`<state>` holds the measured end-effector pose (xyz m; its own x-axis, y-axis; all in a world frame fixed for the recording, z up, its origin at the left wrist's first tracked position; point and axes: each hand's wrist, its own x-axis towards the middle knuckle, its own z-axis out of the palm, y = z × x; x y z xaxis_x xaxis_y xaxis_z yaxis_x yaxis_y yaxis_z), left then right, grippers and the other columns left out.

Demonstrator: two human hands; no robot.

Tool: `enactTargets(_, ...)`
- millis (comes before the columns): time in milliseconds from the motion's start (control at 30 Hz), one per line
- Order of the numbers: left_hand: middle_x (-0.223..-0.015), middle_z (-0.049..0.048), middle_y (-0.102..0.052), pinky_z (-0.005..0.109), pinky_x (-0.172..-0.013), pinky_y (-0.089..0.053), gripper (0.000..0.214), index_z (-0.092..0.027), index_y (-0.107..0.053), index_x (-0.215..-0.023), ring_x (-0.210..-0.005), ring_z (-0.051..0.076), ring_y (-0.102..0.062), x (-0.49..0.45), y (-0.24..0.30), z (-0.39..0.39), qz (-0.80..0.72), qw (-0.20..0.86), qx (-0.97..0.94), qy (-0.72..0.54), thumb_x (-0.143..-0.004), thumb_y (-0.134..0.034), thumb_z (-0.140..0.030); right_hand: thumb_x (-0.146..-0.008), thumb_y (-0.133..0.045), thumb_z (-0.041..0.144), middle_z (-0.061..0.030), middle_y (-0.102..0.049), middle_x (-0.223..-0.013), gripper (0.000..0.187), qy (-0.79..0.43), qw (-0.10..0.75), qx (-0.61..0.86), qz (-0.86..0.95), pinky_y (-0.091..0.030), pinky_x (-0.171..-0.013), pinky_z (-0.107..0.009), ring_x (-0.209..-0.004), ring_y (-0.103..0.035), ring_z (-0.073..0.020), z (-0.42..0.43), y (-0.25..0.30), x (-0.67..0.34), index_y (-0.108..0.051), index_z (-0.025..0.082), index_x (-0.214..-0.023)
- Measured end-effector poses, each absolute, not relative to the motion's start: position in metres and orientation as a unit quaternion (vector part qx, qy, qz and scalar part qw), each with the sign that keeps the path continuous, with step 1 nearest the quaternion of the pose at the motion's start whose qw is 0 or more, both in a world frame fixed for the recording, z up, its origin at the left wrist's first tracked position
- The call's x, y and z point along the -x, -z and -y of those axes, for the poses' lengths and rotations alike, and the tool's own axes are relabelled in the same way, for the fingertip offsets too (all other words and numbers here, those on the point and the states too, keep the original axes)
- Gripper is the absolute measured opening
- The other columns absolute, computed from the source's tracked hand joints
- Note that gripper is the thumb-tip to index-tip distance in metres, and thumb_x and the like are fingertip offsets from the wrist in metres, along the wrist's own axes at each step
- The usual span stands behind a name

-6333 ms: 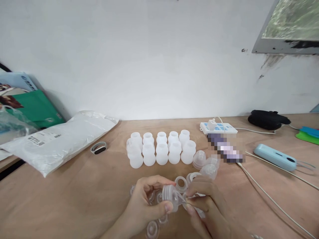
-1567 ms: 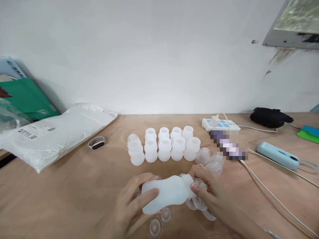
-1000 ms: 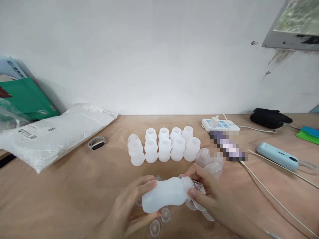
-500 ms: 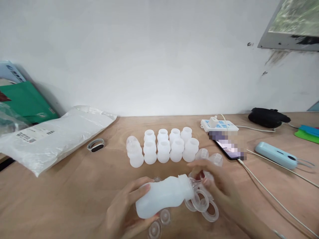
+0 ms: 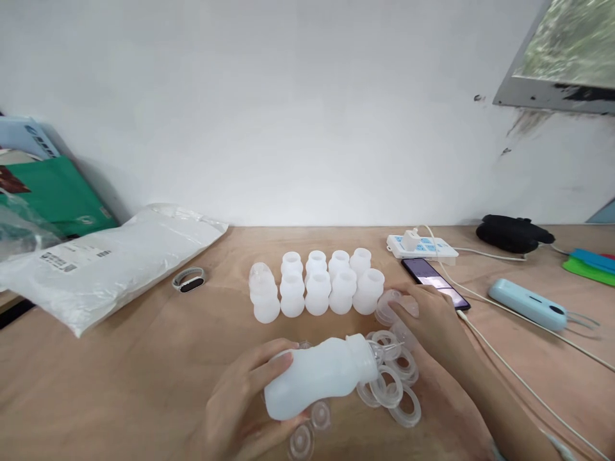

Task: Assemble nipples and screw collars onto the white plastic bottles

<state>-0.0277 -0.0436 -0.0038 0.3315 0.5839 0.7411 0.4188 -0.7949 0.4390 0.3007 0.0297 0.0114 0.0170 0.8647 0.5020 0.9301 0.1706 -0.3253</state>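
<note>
My left hand [image 5: 240,400] grips a translucent white silicone bottle [image 5: 319,376], held on its side with the neck pointing right. My right hand [image 5: 432,320] reaches out past the bottle's neck, its fingers resting on clear dome caps [image 5: 390,306] beside the row of bottles; whether it grips one I cannot tell. Clear plastic rings [image 5: 391,384] lie in a heap under the bottle's neck. Small clear discs [image 5: 307,430] lie below the bottle. Several more white bottles [image 5: 319,288] stand upright in two rows behind.
A wooden table [image 5: 144,358] carries a white plastic bag [image 5: 110,262] at left, a wristband [image 5: 189,280], a phone [image 5: 435,282] with its cable, a power strip [image 5: 423,246], a light blue device [image 5: 523,304] and a black object [image 5: 512,232] at right.
My right hand has let go of the bottle's neck and moved up and right to the dome caps. The left hand keeps hold of the bottle, now slightly lower.
</note>
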Motion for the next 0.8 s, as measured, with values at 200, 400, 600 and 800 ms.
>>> enactTargets(200, -0.12, 0.0099, -0.073, 0.031, -0.085, -0.063, 0.051, -0.026, -0.055, -0.134, -0.105, 0.025, -0.074, 0.025, 0.003, 0.044, -0.336, 0.087, -0.799, -0.491, -0.088, -0.077, -0.029, -0.087, -0.055, 0.049, -0.0116, -0.076, -0.097, 0.033, 0.062, 0.445, 0.644, 0.619, -0.048, -0.086, -0.053, -0.094, -0.068, -0.034, -0.018, -0.032, -0.302, -0.07, 0.022, -0.098)
enactTargets(400, -0.116, 0.0075, -0.074, 0.032, -0.085, -0.064, 0.047, -0.027, -0.056, -0.13, -0.102, 0.025, -0.074, 0.025, 0.009, 0.041, -0.386, 0.117, -0.747, -0.528, -0.088, -0.074, -0.036, -0.095, -0.063, 0.038, -0.0078, -0.072, -0.12, 0.032, -0.219, 0.616, 0.463, 0.598, -0.056, -0.087, -0.038, -0.109, -0.068, -0.0253, -0.001, -0.035, -0.288, -0.064, 0.029, -0.125)
enactTargets(600, -0.111, 0.0049, -0.075, 0.034, -0.081, -0.065, 0.047, -0.03, -0.059, -0.127, -0.096, 0.026, -0.075, 0.024, 0.011, 0.042, -0.437, 0.116, -0.726, -0.519, -0.084, -0.075, -0.038, -0.1, -0.059, 0.03, -0.0069, -0.073, -0.123, 0.024, -0.327, 0.534, 0.352, 0.695, -0.059, -0.09, -0.031, -0.111, -0.069, -0.0221, 0.013, -0.029, -0.268, -0.066, 0.03, -0.123)
enactTargets(800, -0.112, 0.0038, -0.071, 0.033, -0.083, -0.063, 0.042, -0.031, -0.058, -0.124, -0.097, 0.025, -0.073, 0.019, 0.009, 0.044, -0.423, 0.163, -0.714, -0.534, -0.084, -0.073, -0.032, -0.1, -0.058, 0.025, -0.0039, -0.07, -0.127, 0.03, -0.354, 0.495, 0.328, 0.723, -0.058, -0.094, -0.025, -0.116, -0.067, -0.018, 0.022, -0.024, -0.263, -0.061, 0.035, -0.128)
